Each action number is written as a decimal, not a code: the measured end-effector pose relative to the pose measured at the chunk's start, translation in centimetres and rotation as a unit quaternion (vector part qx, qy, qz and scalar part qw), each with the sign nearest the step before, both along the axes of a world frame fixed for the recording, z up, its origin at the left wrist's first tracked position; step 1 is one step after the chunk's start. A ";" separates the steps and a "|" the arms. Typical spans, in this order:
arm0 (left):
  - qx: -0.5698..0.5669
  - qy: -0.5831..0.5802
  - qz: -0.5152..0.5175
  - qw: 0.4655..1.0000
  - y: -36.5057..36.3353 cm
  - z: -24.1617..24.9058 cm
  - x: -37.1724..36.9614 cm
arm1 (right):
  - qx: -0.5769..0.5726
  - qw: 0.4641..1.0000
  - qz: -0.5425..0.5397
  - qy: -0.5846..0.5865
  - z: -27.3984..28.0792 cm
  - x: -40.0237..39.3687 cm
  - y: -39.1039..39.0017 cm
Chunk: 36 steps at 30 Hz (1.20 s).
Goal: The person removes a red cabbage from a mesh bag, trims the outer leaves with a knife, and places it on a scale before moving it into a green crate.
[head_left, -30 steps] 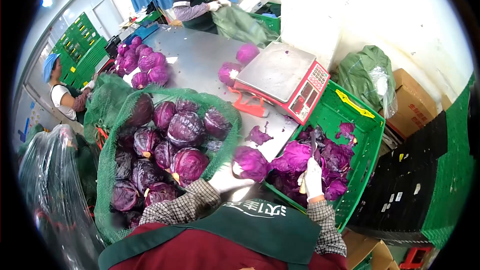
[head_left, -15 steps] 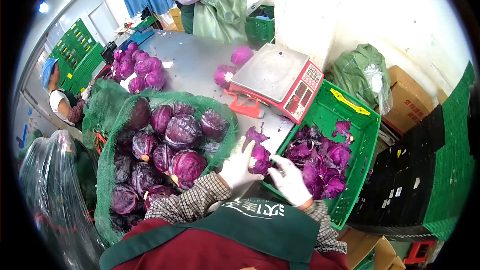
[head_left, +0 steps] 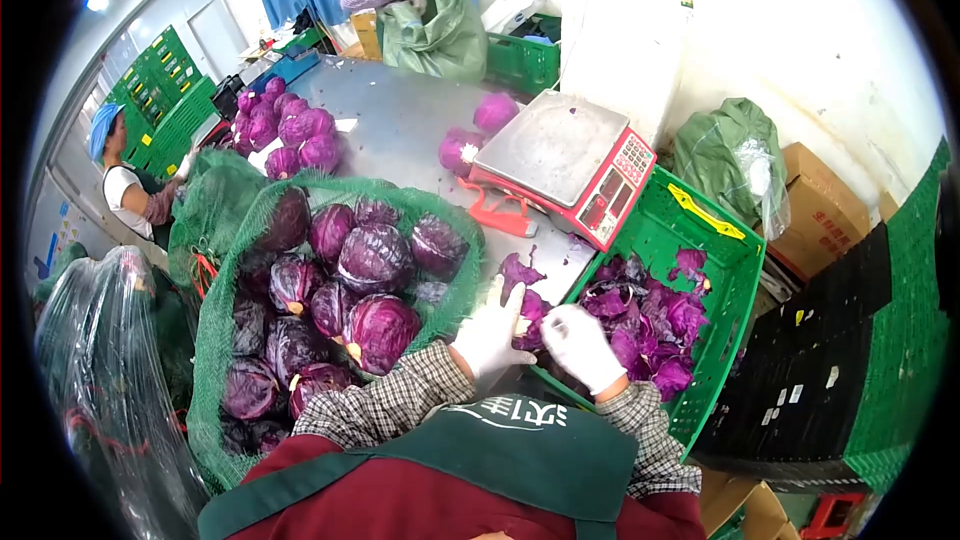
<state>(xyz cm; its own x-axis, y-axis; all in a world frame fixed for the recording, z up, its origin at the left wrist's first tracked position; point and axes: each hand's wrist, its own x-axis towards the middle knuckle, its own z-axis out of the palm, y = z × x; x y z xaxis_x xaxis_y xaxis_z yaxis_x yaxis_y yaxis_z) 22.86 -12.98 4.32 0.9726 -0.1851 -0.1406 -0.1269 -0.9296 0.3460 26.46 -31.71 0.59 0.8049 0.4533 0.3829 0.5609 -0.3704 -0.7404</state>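
Observation:
Loose red cabbage leaves [head_left: 527,302] lie at the table's edge between my two gloved hands. Fingers stretched and thumb apart, my left hand [head_left: 488,335] rests against the left side of these leaves. On their right, my right hand [head_left: 585,352] is closed, its fingers curled inward; what they pinch is hidden. A green crate [head_left: 735,265] beside that hand holds a heap of torn red cabbage leaves [head_left: 645,325]. To the left of my left hand, whole red cabbages [head_left: 375,260] fill an opened green mesh sack [head_left: 225,340].
A red weighing scale [head_left: 560,160] stands ahead, with an orange-red handled tool [head_left: 500,212] beside it. More cabbages [head_left: 290,130] are piled farther back on the metal table [head_left: 390,120]. Two other people work beyond the table and at left. Stacked black crates [head_left: 810,360] stand at right.
My right hand's fingers have gone from spread to curled closed beside the leaves. My left hand stays by the leaves. The view has shifted slightly; the far person's hands have moved on the green sack.

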 end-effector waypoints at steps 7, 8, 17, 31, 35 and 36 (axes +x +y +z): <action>-0.058 -0.071 0.022 0.996 1.4 -1.9 -1.1 | 0.260 0.859 -0.173 0.407 -5.0 -0.6 -2.8; -0.076 -0.092 0.025 0.993 1.5 -2.1 -1.4 | 0.299 0.859 -0.133 0.395 -3.8 -1.6 -1.2; 0.050 -0.133 -0.011 0.990 3.0 0.1 -4.3 | 0.194 0.921 -0.031 0.336 -7.7 -2.4 2.3; -0.836 0.236 0.083 0.488 2.8 4.9 -0.5 | 0.174 0.946 -0.251 0.109 -11.8 2.7 -10.8; -0.836 0.294 0.052 0.461 2.4 4.0 0.9 | 0.260 0.888 -0.221 0.308 3.3 -1.2 -6.2; -0.865 0.336 0.080 0.365 2.2 3.8 1.2 | 0.237 0.933 -0.175 0.205 3.7 -1.2 -5.0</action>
